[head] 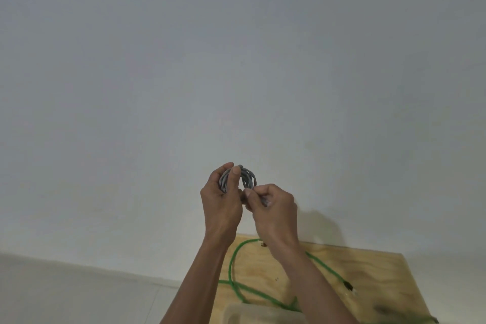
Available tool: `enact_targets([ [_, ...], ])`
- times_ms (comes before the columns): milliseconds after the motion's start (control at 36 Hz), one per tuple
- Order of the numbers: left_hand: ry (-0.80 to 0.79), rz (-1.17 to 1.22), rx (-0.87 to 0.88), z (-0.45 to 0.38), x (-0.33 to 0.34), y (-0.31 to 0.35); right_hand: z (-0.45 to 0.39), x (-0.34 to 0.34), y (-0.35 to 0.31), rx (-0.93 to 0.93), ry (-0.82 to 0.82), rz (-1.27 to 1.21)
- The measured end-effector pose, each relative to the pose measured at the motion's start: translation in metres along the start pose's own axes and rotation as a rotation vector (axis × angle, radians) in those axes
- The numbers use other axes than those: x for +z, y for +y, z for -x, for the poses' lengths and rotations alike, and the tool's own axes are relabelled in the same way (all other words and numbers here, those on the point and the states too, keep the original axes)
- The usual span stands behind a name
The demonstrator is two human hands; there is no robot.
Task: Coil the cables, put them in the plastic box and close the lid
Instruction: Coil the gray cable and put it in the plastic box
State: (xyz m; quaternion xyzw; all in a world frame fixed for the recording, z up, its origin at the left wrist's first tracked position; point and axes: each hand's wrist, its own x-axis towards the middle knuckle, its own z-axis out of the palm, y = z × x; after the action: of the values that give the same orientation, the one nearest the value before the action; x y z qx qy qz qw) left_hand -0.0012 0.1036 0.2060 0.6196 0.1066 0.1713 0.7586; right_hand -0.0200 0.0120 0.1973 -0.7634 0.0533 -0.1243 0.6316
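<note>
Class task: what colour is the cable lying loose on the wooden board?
Green: the cable lies loose on the wooden board, shown in the head view.

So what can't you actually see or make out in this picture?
Head view only:
- Grey cable coil: its lower part and free end are hidden by the left hand and right hand.
- Green cable: partly behind the forearms and cut off at the bottom edge, so its full length is unknown.
- Pale object at the bottom edge: cropped and blurred; cannot tell if it is the plastic box or lid.
- Wooden board: its near side is cut off.
</note>
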Motion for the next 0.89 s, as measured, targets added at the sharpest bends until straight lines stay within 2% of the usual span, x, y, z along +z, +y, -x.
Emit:
enact_targets([
  [83, -0.057, -0.012, -0.031, 0.002, -0.004, -0.001, 0.001, -0.002, 0.002, -0.035, 0.060, 0.082],
  [222, -0.159, -0.369, 0.012, -0.001, -0.015, -0.008, 0.005, -0.011, 0.002, -0.142, 0.068, 0.257],
  [306, -0.157, -0.461, 0.065, 0.004, -0.014, -0.009, 0.012, -0.012, 0.008, -0.132, 0.054, 0.247],
  [389, -0.051, -0.412, 0.066, 0.011, -0.009, -0.016, 0.024, -0.012, 0.018, -0.046, 0.117, 0.043],
  [500, 0.123, -0.166, -0.132, 0.024, -0.002, -0.032, 0.046, -0.007, 0.034, 0.102, 0.211, -0.206],
  [583, 0.172, -0.097, -0.181, 0.039, 0.002, -0.039, 0.058, -0.006, 0.040, 0.271, 0.252, -0.459],
  [694, 0.156, -0.074, -0.226, 0.055, 0.000, -0.046, 0.067, -0.023, 0.041, 0.466, 0.129, -0.712],
  [806, 0.099, -0.031, -0.306, 0.071, -0.004, -0.052, 0.076, -0.051, 0.045, 0.441, -0.009, -0.614],
  [889, 0.010, -0.114, -0.338, 0.088, -0.005, -0.055, 0.081, -0.065, 0.055, 0.354, 0.006, -0.445],
])
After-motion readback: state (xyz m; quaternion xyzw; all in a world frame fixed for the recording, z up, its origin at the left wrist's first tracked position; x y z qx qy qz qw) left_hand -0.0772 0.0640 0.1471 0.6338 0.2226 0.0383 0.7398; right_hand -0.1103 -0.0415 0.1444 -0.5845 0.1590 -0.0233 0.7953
